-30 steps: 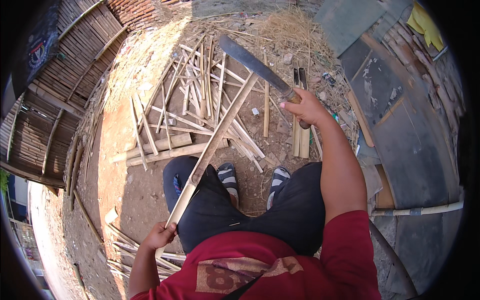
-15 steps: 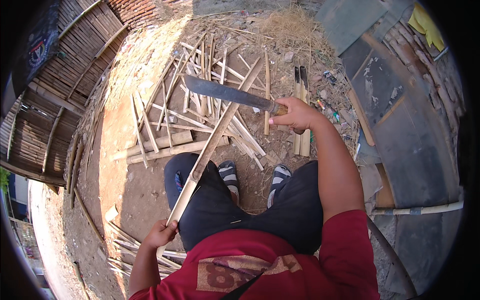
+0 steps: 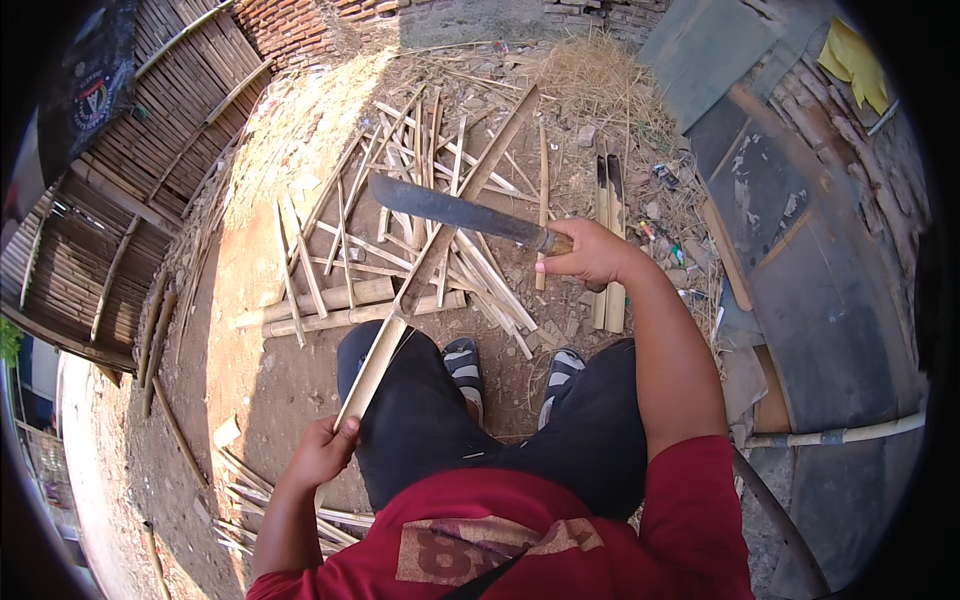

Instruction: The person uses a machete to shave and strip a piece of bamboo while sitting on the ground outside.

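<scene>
Ahead of left grip (image 3: 322, 452), bamboo strip (image 3: 372, 370) clasped near its end, right grip (image 3: 588, 252) clenching machete (image 3: 455, 211)

There are two hands (image 3: 325, 452), one machete (image 3: 450, 208), one long split bamboo (image 3: 376, 368), two round bamboo poles (image 3: 390, 312), two black-ended bamboo pieces (image 3: 615, 300) and two feet (image 3: 463, 367). The thin bamboo sticks (image 3: 497, 285) are too many to count.

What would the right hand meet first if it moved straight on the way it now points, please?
Going along the machete, the right hand would probably meet the split bamboo held by the left hand, though depths are hard to judge.
</scene>
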A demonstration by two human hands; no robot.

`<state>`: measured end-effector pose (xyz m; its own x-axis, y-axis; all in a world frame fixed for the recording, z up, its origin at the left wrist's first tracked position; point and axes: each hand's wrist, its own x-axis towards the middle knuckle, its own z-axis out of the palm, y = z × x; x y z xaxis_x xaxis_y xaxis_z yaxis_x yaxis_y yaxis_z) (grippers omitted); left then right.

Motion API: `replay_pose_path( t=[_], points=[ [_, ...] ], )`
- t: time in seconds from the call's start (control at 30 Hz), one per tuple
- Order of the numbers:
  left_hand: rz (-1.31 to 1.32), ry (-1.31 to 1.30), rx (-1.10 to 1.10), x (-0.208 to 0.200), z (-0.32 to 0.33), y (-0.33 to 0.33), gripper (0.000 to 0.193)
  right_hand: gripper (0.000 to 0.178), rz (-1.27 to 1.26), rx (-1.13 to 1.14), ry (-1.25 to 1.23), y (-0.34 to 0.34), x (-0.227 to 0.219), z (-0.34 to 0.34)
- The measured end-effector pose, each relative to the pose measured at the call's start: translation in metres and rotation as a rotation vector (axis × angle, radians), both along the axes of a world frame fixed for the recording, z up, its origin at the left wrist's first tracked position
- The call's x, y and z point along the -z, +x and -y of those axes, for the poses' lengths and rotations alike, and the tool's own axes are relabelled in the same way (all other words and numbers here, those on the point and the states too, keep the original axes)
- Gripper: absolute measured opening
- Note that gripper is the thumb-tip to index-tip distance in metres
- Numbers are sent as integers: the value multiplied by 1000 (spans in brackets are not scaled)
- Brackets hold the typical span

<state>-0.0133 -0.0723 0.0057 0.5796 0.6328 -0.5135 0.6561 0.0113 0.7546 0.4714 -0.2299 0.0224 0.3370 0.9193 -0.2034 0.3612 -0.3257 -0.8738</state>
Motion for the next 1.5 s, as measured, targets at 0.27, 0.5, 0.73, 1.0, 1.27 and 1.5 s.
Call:
replay_pose_path(
  t=[0.27, 0.5, 0.73, 1.0, 1.27, 1.5],
  points=[
    [11, 202, 87, -4, -6, 28, 52, 38, -162, 265, 20, 9, -23, 31],
    [54, 522, 93, -11, 7, 37, 46, 37, -196, 356, 149, 41, -7, 50],
    [-48, 407, 110, -10, 7, 37, 48, 45, 157, 0, 83, -2, -22, 22],
    [74, -150, 50, -33, 8, 61, 49, 56, 280, 136, 271, 4, -7, 17],
    [97, -159, 73, -30, 9, 74, 49, 40, 546, 82, 440, -16, -14, 5],
    [79, 101, 38, -23, 9, 82, 47, 38, 766, 1, 331, -40, -16, 3]
  ],
)
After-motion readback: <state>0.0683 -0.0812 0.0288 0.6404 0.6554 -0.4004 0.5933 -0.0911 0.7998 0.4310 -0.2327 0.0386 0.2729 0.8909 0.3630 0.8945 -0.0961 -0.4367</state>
